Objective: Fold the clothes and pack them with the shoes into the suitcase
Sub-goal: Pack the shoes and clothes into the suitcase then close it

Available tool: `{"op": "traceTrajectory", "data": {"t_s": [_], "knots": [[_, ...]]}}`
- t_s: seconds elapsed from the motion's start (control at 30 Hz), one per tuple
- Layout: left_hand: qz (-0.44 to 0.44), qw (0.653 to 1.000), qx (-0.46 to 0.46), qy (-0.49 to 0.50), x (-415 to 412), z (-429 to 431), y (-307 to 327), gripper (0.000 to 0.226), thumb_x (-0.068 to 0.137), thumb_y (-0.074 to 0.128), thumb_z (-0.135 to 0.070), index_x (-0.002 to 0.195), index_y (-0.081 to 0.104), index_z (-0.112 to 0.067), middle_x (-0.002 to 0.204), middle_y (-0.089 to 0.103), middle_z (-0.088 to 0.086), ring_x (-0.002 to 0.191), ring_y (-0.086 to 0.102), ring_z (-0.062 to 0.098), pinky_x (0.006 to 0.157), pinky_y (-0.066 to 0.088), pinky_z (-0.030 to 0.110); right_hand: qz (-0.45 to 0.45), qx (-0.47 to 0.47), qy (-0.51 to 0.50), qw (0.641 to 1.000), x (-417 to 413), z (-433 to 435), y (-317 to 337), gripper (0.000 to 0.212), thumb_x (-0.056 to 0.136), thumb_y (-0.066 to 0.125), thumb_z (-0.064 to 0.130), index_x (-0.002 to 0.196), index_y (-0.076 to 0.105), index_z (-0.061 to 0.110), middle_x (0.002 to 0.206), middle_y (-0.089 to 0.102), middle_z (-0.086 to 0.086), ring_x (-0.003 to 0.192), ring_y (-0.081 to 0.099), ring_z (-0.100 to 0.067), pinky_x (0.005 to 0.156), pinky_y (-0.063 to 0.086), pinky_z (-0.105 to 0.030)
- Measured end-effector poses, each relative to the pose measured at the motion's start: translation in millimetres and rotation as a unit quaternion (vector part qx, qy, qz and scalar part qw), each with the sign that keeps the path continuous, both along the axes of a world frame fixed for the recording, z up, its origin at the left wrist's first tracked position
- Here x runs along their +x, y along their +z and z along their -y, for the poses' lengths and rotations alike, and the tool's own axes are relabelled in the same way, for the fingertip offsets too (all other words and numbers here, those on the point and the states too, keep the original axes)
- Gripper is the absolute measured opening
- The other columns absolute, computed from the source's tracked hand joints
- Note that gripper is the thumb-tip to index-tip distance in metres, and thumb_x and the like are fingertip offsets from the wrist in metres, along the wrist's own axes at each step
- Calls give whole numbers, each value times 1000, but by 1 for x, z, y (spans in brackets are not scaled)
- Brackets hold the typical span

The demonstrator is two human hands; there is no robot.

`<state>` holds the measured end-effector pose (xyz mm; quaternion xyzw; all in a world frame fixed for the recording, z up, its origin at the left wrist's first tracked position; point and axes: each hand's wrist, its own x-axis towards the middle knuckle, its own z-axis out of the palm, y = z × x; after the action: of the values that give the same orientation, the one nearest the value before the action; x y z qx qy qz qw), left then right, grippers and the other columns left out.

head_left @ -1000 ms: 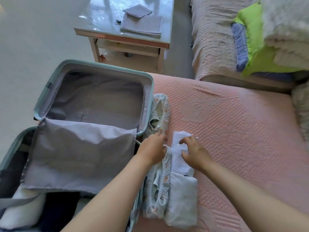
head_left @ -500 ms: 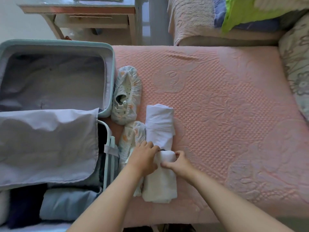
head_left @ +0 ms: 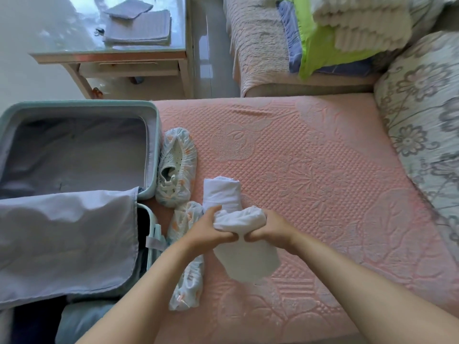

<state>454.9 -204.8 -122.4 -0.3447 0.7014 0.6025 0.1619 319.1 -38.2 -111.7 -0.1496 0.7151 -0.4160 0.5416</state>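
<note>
Grip: left hand (head_left: 211, 232) and right hand (head_left: 270, 227) both clenched round bunched fold of white garment (head_left: 246, 259), knuckles touching. Half second ago fingers only pinched its flat middle. Loose end lies toward wrists on pink bed (head_left: 335, 170). White roll (head_left: 222, 192) just beyond hands, touching bunch, placed as before. Covered shoe (head_left: 186, 266) beside left forearm, second shoe (head_left: 177, 167) beyond left hand, both unmoved. Open suitcase (head_left: 154, 150) left of left hand, grey flap (head_left: 67, 244) over packed clothes.
</note>
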Motion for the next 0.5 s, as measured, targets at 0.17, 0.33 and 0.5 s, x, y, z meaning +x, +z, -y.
{"op": "traceTrajectory", "data": {"t_s": [0.17, 0.33, 0.5], "knots": [[-62, 997, -31, -41, -24, 17, 30, 62, 63, 84, -12, 118, 62, -30, 106, 70, -5, 96, 67, 8, 88, 57, 31, -141, 1, 27, 990, -11, 12, 24, 61, 62, 81, 15, 114, 59, 37, 101, 68, 15, 87, 64, 3, 77, 55, -22], [-105, 990, -65, -62, -17, 34, 51, 54, 64, 78, -6, 112, 63, -27, 102, 70, -6, 94, 68, 8, 84, 57, 28, -244, -43, 134, 960, -16, 31, 43, 105, 68, 82, 24, 152, 24, 50, 137, 53, 14, 117, 56, -2, 90, 45, -13], [-167, 984, -61, 15, 4, 56, 81, 59, 68, 73, -5, 117, 62, -36, 108, 69, -4, 97, 68, 13, 80, 57, 29, -270, -82, 193, 940, -17, 75, 75, 69, 68, 81, 20, 131, 60, 36, 117, 67, 19, 103, 62, 5, 83, 46, -9]]}}
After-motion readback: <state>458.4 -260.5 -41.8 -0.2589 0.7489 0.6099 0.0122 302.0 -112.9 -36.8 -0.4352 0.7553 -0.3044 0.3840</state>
